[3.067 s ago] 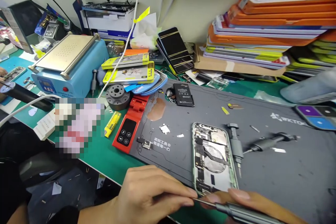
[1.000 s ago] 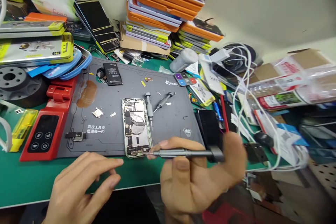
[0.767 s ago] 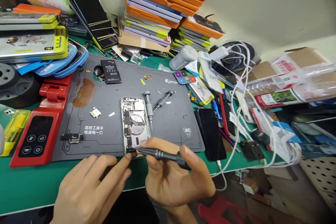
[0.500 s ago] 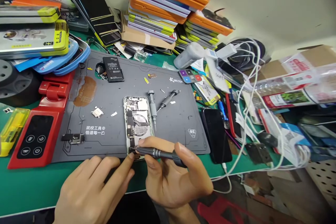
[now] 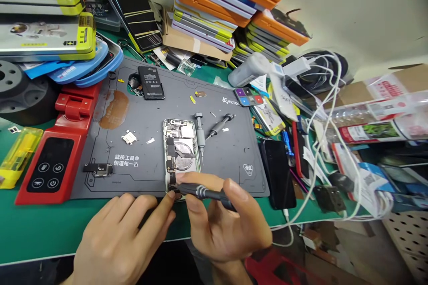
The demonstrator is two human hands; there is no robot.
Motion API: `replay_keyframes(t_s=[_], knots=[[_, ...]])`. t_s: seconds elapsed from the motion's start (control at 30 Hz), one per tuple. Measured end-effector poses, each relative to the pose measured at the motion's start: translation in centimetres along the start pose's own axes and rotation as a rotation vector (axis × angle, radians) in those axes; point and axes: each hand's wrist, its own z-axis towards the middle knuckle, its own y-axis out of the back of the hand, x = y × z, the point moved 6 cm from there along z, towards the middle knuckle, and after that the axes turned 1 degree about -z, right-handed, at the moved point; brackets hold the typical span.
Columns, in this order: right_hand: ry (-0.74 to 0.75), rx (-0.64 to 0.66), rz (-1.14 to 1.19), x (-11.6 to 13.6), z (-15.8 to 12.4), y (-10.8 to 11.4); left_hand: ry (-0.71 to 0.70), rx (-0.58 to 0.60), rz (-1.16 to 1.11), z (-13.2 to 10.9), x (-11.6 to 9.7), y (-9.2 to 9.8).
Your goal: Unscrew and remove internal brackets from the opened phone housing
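Observation:
An opened phone [image 5: 183,153] lies on the grey work mat, its inner boards and a round coil bare. My left hand [image 5: 122,231] is closed at the phone's lower left corner, index fingertip pressed there; the thumb is mostly hidden. In my right hand [image 5: 227,222] a dark grey screwdriver [image 5: 207,192] is held nearly level, with its front end over the bottom of the phone. Its tip cannot be made out. Two more screwdrivers, one upright in view [image 5: 199,136] and one slanted [image 5: 220,125], rest just right of the phone.
On the mat [image 5: 133,187] lie a black battery [image 5: 151,82], a camera part [image 5: 100,169] and small metal pieces. A red device [image 5: 43,169] stands left. A dark phone [image 5: 278,173] and white cables [image 5: 321,142] lie right. Stacked cases [image 5: 214,4] rise behind.
The whole view has shifted, so the bench appears slightly further right and higher. Both hands keep nearly the same pose at the phone, the screwdriver still in my right hand.

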Motion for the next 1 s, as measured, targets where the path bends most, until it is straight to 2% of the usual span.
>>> replay_keyframes(t_s=[0.33,0.67,1.0], knots=[[0.062,-0.073,-0.257,1.0,0.1,1.7,-0.003,0.002,0.015,-0.1,-0.2,-0.2],[-0.007,-0.088,-0.237,1.2,1.0,1.6,-0.007,-0.007,0.007,-0.1,-0.2,-0.3],[0.037,-0.071,-0.128,0.7,1.0,1.9,-0.031,0.006,0.026,0.3,-0.3,-0.2]])
